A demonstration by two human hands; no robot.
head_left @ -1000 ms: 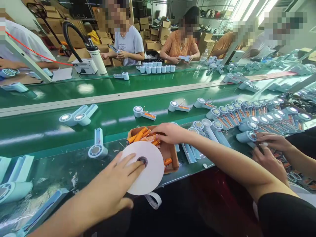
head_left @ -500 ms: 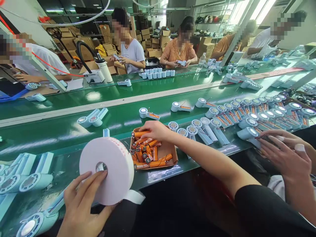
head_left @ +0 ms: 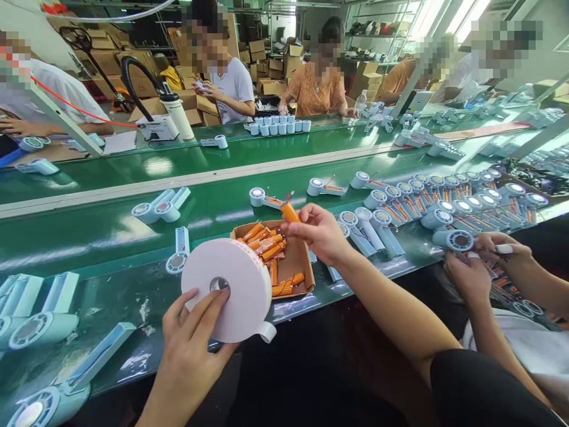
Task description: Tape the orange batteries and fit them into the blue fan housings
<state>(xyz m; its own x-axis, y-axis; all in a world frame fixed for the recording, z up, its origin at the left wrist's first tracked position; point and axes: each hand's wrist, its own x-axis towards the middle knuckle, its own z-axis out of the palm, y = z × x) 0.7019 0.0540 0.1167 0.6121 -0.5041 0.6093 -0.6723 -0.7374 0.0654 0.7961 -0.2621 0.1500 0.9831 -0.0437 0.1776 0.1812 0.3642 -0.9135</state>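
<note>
While the right hand (head_left: 302, 220) pinches one orange battery (head_left: 290, 213) just above the box (head_left: 303, 258), where more lie, the left hand (head_left: 192, 347) grips the tape roll (head_left: 242, 276), fingers at its hole. Many right-side fans (head_left: 439, 219) already carry batteries; left-side fans (head_left: 48, 331) show none, apparently unfilled.

Factory assembly floor around me: long green conveyor (head_left: 222, 207) before me, rows of pale-blue device bodies (head_left: 438, 218), co-workers (head_left: 235, 83) opposite, cardboard boxes (head_left: 272, 88) piled behind.

Free belt (head_left: 217, 198) between blue housings (head_left: 168, 209); tape roll (head_left: 243, 302) before carton's (head_left: 293, 255) left.
</note>
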